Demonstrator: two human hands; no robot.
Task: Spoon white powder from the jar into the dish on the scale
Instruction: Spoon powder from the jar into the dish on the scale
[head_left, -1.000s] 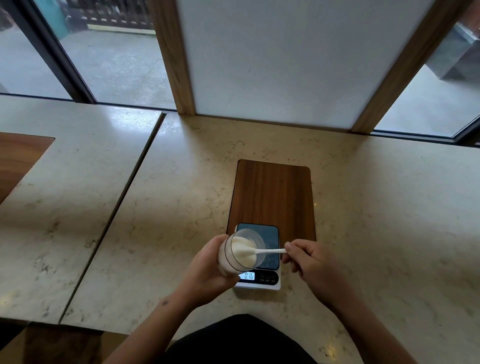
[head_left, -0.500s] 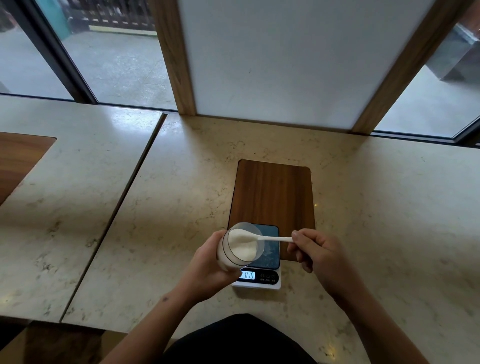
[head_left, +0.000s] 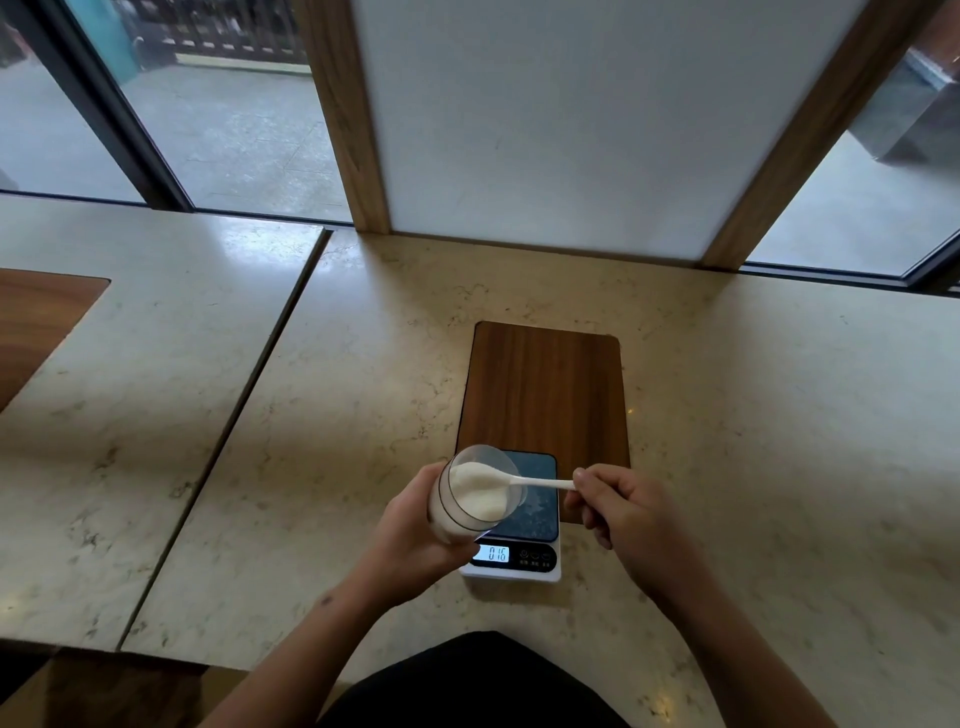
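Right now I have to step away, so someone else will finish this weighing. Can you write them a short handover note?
Left hand: holds the jar tilted, mouth toward the scale.
Right hand: pinches the white spoon by its handle end, bowl at the jar's mouth in the powder.
The scale sits on the counter, partly on the wooden board; its display appears to read 016. The dish is hard to make out on the platform.
Done: a scoop is under way.
Left: carry the spoonful over and tip it onto the scale.

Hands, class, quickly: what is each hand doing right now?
Left hand: closed around the tilted jar of white powder.
Right hand: closed on the handle of the white spoon, whose bowl is at the jar's mouth.
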